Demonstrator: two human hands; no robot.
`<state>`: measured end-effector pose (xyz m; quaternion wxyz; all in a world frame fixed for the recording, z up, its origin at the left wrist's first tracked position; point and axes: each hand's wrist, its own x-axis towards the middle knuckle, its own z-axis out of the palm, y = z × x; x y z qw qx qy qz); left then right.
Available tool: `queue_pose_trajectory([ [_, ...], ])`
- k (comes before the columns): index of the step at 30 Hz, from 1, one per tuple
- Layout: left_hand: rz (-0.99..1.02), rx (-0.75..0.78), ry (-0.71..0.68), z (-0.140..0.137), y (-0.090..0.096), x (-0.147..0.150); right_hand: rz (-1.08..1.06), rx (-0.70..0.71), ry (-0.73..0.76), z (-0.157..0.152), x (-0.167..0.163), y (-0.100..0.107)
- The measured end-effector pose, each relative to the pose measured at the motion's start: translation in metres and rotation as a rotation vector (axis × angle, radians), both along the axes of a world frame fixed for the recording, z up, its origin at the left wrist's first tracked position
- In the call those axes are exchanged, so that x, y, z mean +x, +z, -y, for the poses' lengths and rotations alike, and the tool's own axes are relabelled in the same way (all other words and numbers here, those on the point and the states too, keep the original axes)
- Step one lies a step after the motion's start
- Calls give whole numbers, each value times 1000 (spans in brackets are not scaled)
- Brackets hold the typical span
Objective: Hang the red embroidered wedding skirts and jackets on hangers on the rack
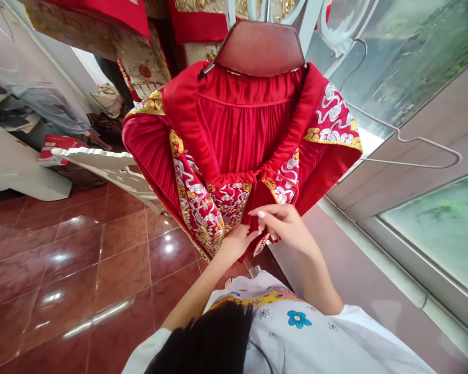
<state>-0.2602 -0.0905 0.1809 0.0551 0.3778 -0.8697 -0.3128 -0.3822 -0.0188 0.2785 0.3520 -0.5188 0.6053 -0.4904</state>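
A red satin skirt (pixel 253 135) with a pleated lining and a gathered waist hangs in front of me. Gold and silver embroidery (pixel 197 192) covers its outer panels. Its waist is held up by a clip hanger with a wide brown top piece (pixel 261 49). Below the front waist, my left hand (pixel 237 241) closes on the edge of an embroidered panel, its fingers partly hidden by cloth. Close beside it, my right hand (pixel 286 223) is closed with bent fingers at the opposite front edge. An embroidered corner (pixel 262 244) hangs just beneath that hand.
A bare wire hanger (pixel 409 140) hangs at the right by the window (pixel 440 228). More red and gold garments (pixel 198 23) hang behind. A white carved panel (pixel 113 169) stands at left over the glossy tiled floor (pixel 120 270). Part of another person (pixel 62 111) shows at far left.
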Motion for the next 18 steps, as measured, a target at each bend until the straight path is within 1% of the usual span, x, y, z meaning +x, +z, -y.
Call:
queue_pose_trajectory([
  [1, -134, -42, -46, 1, 22, 2, -149, -89, -84, -2, -8, 9],
  [2, -290, -143, -51, 4, 45, 2, -318, -196, -202, 1, -16, 17],
  [3, -408, -308, -14, 9, 65, -1, -498, -279, -302, 7, -24, 24],
  [4, -466, -473, 24, 16, 81, -5, -675, -312, -359, 15, -30, 29],
  [5, -466, -602, 64, 23, 93, -10, -839, -287, -376, 25, -35, 33],
  [6, -434, -696, 93, 31, 101, -16, -979, -213, -369, 35, -39, 36],
  [7, -384, -749, 103, 38, 103, -21, -1094, -115, -357, 42, -40, 38],
  [8, -339, -769, 104, 43, 102, -25, -1185, -19, -353, 47, -40, 39],
  [9, -312, -772, 97, 46, 98, -28, -1252, 58, -359, 49, -39, 40],
  [10, -307, -770, 83, 46, 93, -28, -1297, 104, -362, 46, -37, 41],
  [11, -320, -765, 67, 44, 88, -26, -1322, 111, -346, 41, -35, 41],
  [12, -349, -761, 54, 39, 84, -21, -1329, 84, -308, 33, -34, 43],
  [14, -422, -747, 17, 25, 79, -8, -1296, -17, -200, 14, -35, 46],
  [16, -477, -734, -26, 9, 82, 9, -1227, -95, -90, -5, -40, 49],
  [18, -498, -711, -68, -6, 87, 26, -1164, -116, -16, -18, -45, 52],
])
